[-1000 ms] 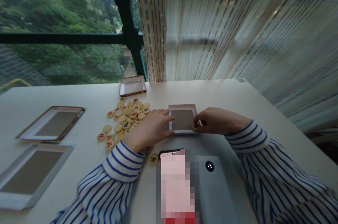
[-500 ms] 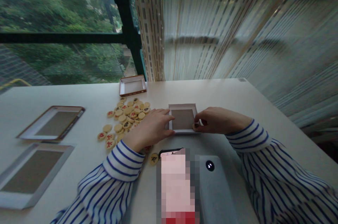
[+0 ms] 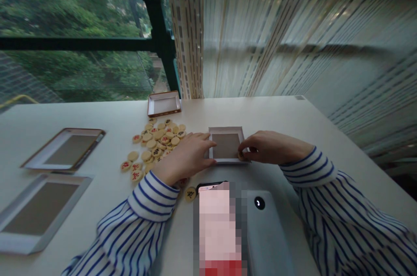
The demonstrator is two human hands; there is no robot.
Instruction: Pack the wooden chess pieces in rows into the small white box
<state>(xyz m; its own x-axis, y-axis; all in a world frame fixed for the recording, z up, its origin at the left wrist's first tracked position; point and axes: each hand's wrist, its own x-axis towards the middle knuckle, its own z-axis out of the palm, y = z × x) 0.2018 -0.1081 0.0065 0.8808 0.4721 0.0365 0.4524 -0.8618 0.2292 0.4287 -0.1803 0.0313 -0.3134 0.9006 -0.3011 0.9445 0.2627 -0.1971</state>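
Observation:
A small shallow white cardboard box (image 3: 225, 146) with a grey-brown inner bottom lies in the middle of the table. My left hand (image 3: 190, 154) holds it at the left wall, index fingertip over the rim and thumb by the near left corner. Inside the near right corner, my right hand (image 3: 262, 148) pinches a round wooden Chinese chess piece (image 3: 241, 155), partly hidden by the fingers. A heap of Chinese chess pieces (image 3: 159, 135) with red or black characters lies left of the box, partly behind my left hand. One loose piece (image 3: 190, 194) sits nearer me.
A phone with a blurred screen (image 3: 217, 224) and a pale grey device (image 3: 269, 232) lie in front of me. A small brown-rimmed tray (image 3: 164, 113) stands at the far edge. At the left are a brown-edged lid (image 3: 87, 152) and a white-walled box part (image 3: 19, 243).
The right fingers have closed in slightly around the piece at the box's near right corner. The left hand stays on the box; the view has shifted a little.

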